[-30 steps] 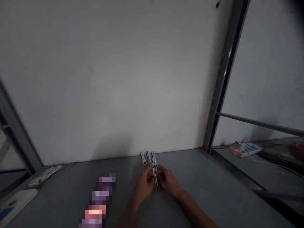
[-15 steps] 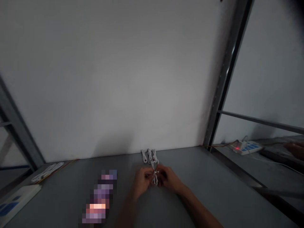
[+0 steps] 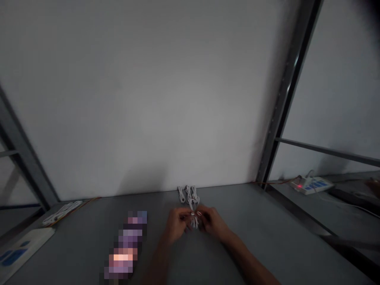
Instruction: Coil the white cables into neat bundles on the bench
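Note:
A bundle of white cable (image 3: 194,222) is between my two hands, just above the grey tabletop. My left hand (image 3: 177,225) pinches its middle from the left. From the right, my right hand (image 3: 211,222) pinches a small loop at the same spot. The fingertips of both hands nearly meet there. Just beyond them, several folded white cable bundles (image 3: 189,194) lie side by side near the wall, and the far end of the held cable reaches toward them.
A pixelated, lit object (image 3: 124,249) lies left of my hands. At the far left are a coiled white cable (image 3: 61,213) and a white-and-blue power strip (image 3: 26,253). Another power strip (image 3: 316,185) with a red light stands beyond the right metal post (image 3: 274,146). Part of another person's hand shows at the right edge.
My fingers have shifted slightly at the cable's middle, and a small loop now shows at my right fingertips. The view has moved a little.

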A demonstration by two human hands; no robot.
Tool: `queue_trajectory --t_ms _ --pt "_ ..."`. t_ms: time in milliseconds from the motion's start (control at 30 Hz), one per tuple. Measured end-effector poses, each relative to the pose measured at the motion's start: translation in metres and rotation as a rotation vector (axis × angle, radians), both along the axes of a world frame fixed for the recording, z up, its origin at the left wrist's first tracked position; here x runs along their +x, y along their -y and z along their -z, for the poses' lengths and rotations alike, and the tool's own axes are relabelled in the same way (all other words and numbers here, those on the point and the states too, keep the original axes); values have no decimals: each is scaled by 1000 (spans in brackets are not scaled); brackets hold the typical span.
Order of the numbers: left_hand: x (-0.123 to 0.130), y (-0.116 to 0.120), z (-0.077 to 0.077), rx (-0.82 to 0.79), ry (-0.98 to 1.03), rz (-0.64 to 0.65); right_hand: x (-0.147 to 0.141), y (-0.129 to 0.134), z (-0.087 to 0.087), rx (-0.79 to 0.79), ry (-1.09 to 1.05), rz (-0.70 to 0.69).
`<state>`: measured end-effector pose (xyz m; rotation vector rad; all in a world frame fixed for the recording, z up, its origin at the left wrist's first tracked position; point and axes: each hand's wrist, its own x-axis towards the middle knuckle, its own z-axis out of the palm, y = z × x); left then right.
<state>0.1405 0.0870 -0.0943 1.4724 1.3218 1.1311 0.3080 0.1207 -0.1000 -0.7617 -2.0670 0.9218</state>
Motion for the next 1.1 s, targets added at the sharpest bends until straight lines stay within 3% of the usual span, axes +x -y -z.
queue_trajectory --t_ms 333,633,867,1033,1100 --pt "-2 1 -1 33 -97 28 0 0 0 -31 -17 -4" --pt "-1 0 -1 23 -30 -32 -1 0 2 -21 -58 31" --pt "2 -2 -3 -58 98 -12 -8 -6 12 -438 -174 -5" --pt "2 -3 -1 -161 128 -88 -5 -16 18 -672 -169 181" --pt "4 -2 1 -245 106 -111 -2 -18 17 -706 -143 187"
